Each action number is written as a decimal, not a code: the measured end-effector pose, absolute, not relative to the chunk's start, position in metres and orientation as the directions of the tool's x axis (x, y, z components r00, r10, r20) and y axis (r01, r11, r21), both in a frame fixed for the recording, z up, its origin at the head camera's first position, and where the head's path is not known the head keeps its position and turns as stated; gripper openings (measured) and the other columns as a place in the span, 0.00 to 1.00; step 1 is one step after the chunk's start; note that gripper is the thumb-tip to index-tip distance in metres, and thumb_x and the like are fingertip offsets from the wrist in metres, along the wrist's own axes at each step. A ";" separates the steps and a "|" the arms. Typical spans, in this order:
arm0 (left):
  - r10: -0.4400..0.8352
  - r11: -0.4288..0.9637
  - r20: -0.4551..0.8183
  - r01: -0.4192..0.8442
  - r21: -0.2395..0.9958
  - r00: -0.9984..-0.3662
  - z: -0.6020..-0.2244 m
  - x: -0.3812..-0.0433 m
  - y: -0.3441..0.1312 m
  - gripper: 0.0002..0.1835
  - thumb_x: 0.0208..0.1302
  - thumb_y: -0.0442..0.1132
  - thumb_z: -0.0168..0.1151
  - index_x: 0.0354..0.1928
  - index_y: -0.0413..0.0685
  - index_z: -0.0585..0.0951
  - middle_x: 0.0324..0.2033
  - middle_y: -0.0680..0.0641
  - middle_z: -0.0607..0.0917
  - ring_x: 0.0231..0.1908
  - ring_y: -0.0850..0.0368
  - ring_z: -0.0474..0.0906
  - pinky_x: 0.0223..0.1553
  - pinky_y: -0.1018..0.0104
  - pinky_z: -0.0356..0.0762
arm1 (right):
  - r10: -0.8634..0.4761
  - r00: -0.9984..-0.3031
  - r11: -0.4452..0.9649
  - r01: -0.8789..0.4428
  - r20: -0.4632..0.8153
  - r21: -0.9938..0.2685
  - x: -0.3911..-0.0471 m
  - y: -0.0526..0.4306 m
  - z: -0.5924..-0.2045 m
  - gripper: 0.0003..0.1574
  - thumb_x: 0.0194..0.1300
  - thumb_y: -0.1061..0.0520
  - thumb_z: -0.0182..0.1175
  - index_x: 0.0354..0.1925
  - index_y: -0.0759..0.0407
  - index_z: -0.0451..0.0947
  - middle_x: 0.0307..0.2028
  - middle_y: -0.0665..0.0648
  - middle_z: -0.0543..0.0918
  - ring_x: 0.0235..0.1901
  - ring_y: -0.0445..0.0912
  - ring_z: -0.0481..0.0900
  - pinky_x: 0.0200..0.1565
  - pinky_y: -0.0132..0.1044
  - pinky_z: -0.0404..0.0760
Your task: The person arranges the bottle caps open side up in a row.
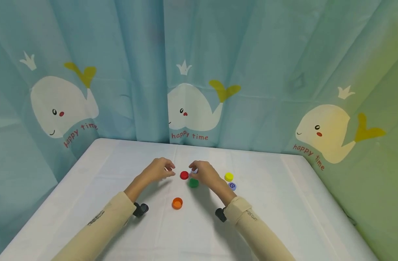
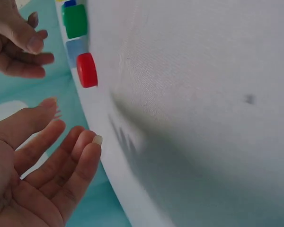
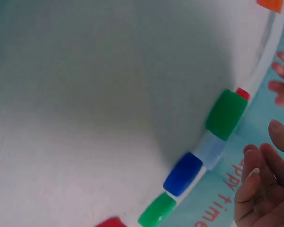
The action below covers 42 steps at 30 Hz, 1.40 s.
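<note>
In the head view, my left hand (image 1: 158,169) hovers over the table just left of a red bottle cap (image 1: 184,175), touching nothing. Its thumb and fingers are loosely bent and apart, as the left wrist view shows. My right hand (image 1: 205,172) hangs above a green cap (image 1: 194,183), its fingers bent with no object between them. A pale blue cap (image 3: 210,150) lies beside the green one, mostly hidden by the right hand in the head view. Nearer me lies an orange cap (image 1: 177,203), hollow side up.
Right of the right hand are a yellow cap (image 1: 229,177) and a lavender-blue cap (image 1: 232,186) with a dark mark. A white cloth covers the table (image 1: 284,217). Behind it hangs a blue curtain (image 1: 264,65) printed with whales.
</note>
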<state>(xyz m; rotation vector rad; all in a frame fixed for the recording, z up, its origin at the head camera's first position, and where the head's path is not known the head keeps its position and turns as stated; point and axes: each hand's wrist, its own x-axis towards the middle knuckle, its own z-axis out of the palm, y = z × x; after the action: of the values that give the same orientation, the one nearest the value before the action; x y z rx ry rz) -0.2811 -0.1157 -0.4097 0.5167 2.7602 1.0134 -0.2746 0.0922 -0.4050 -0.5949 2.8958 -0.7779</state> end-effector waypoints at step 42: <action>0.483 0.741 -0.142 0.317 0.593 -0.864 -0.420 -0.302 -0.095 0.13 0.55 0.37 0.69 0.43 0.42 0.84 0.30 0.49 0.81 0.30 0.57 0.73 0.32 0.66 0.74 | -0.424 -0.905 0.847 -0.405 0.022 -0.345 -0.282 0.065 -0.418 0.20 0.54 0.59 0.70 0.47 0.61 0.80 0.32 0.53 0.82 0.30 0.43 0.75 0.38 0.31 0.77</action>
<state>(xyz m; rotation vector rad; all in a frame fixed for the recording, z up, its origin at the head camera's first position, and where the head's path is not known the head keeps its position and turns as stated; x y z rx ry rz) -0.3019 -0.0953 -0.4195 0.6251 2.6558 0.8286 -0.2820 0.0647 -0.4177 -0.6669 2.9659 -0.5352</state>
